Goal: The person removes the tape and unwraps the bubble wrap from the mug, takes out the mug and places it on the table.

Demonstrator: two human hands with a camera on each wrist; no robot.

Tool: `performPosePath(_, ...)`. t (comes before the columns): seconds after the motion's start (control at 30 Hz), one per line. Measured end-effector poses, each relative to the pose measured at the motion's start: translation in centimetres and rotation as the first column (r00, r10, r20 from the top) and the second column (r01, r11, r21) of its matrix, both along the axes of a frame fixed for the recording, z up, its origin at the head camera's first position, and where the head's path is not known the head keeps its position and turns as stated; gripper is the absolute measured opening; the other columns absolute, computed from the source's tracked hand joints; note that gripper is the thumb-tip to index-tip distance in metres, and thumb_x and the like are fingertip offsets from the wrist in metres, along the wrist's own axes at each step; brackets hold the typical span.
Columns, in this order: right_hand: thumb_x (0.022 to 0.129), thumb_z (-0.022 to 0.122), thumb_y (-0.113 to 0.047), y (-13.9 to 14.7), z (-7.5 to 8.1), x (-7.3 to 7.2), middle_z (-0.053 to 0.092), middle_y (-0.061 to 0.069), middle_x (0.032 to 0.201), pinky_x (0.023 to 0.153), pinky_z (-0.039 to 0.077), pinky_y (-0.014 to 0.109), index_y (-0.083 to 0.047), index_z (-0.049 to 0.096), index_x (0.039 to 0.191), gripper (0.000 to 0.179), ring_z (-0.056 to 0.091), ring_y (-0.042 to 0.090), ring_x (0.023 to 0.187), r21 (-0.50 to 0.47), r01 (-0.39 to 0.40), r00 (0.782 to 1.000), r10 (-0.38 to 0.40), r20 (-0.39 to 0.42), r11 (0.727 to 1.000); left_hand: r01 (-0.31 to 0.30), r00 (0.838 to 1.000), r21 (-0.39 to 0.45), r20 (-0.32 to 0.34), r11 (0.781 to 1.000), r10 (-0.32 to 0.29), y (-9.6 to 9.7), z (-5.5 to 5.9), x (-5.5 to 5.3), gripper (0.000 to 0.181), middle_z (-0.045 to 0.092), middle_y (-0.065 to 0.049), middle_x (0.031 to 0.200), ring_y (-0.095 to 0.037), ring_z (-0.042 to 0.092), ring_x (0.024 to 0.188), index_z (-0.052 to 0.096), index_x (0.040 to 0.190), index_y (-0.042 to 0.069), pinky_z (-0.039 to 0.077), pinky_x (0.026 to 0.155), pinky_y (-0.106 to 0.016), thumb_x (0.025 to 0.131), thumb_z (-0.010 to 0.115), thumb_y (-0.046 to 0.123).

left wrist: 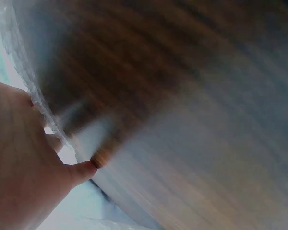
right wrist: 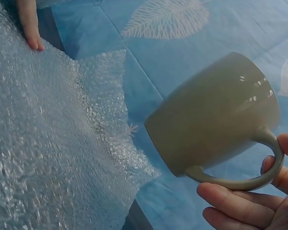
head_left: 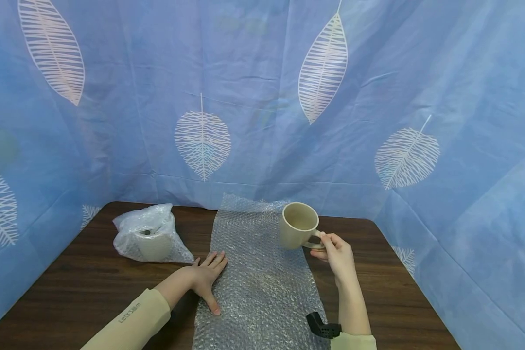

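Note:
My right hand (head_left: 339, 257) pinches the handle of a beige mug (head_left: 290, 236), which overlaps the right side of a long sheet of bubble wrap (head_left: 258, 277) in the head view. Thumb and fingers close round the handle in the right wrist view, where the mug (right wrist: 216, 115) looks tilted and apart from the sheet. With its fingers spread, my left hand (head_left: 204, 279) rests on the sheet's left edge. The left wrist view shows that hand (left wrist: 26, 163) at the wrap's edge, over the dark wood.
A cup-like thing in a bubble-wrap bundle (head_left: 150, 238) sits at the left of the dark wooden table (head_left: 92, 287). Blue cloth (head_left: 253, 150) with white leaf patterns hangs behind the table and along its sides. A black strap (head_left: 323, 326) is on the right wrist.

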State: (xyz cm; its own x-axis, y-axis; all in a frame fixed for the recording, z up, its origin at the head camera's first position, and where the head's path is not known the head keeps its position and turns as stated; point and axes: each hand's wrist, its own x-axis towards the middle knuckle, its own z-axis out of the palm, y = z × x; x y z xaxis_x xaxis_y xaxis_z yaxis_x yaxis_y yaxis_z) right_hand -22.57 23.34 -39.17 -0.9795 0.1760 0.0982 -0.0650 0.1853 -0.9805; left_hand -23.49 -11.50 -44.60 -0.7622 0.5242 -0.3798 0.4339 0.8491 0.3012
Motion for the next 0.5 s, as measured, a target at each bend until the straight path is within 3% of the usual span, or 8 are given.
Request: performPosePath(0.5, 0.101, 0.049, -0.033, 1.8, -0.3, 0.1, 0.061, 0.021, 0.106, 0.072, 0.055, 0.033, 0.008, 0.052, 0.092, 0.042, 0.071, 0.021, 0.074, -0.017, 0.136, 0.991, -0.136, 0.01, 0.991, -0.009, 1.0, -0.001, -0.015, 1.0, 0.009, 0.1, 0.1, 0.2, 0.131, 0.0, -0.012, 0.16, -0.033, -0.004, 0.144, 0.011, 0.154, 0.006, 0.008, 0.107, -0.064, 0.059, 0.085, 0.057)
